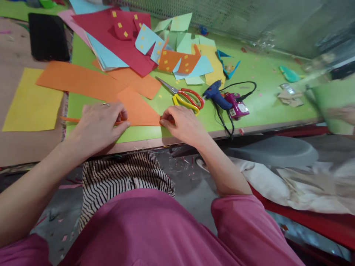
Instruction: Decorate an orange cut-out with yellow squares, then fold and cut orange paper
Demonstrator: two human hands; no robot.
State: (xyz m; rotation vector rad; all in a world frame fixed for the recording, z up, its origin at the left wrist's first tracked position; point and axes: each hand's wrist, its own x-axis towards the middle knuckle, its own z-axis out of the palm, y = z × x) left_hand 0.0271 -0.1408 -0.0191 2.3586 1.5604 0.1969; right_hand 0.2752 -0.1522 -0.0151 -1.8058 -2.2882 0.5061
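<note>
A sheet of orange paper [140, 109] lies on the green tabletop near its front edge, with its near edge folded into a narrow strip. My left hand [98, 120], wearing a ring, is closed on the left part of that edge, and a thin orange end sticks out to its left. At the right end of the fold, the fingertips of my right hand [181, 123] pinch the paper. Scissors [183, 96] with red and yellow handles lie just beyond my right hand. A blue glue gun [217, 95] rests farther right.
Orange strips [80, 79], a yellow sheet [33, 99] and a black flat object [48, 37] are at left. Red paper [111, 38] and dotted cut-outs [179, 62] lie at the back. A purple box [236, 105] with a cable sits by the glue gun. A grey stool [274, 151] stands at right.
</note>
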